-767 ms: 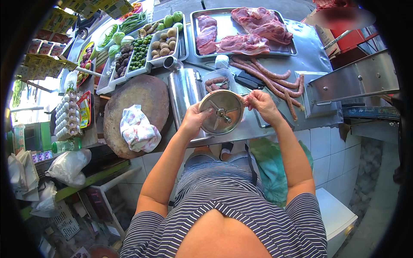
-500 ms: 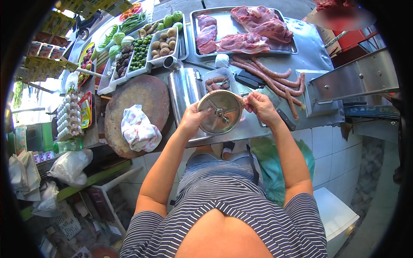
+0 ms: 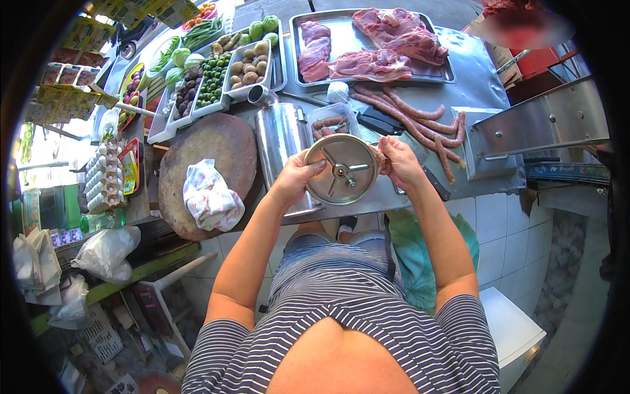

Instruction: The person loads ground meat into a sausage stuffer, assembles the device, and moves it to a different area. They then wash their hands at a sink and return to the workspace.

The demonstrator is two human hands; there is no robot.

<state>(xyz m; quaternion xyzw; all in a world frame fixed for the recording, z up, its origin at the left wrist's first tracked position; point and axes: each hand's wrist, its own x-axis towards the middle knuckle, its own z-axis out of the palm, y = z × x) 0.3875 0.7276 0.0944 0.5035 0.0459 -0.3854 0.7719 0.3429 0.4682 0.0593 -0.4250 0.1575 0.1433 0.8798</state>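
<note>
My left hand grips the left rim of a round metal disc, which has a three-armed fitting at its centre. At the disc's right side my right hand is closed, fingertips pinching pinkish material on the rim. Behind the disc lie a clear container with short sausage pieces, a black-handled tool and long raw sausages. An upright-looking steel cylinder with a spout lies left of my hands, beside a round chopping block with a crumpled cloth on it.
Across the steel counter are a tray of meat slabs and vegetable boxes. A steel machine stands at the right. An egg tray and plastic bags are at the left; a white box is low right.
The disc has shifted slightly right, and its centre fitting has turned in view. My left hand has moved slightly up and right with it; my right hand remains at the rim.
</note>
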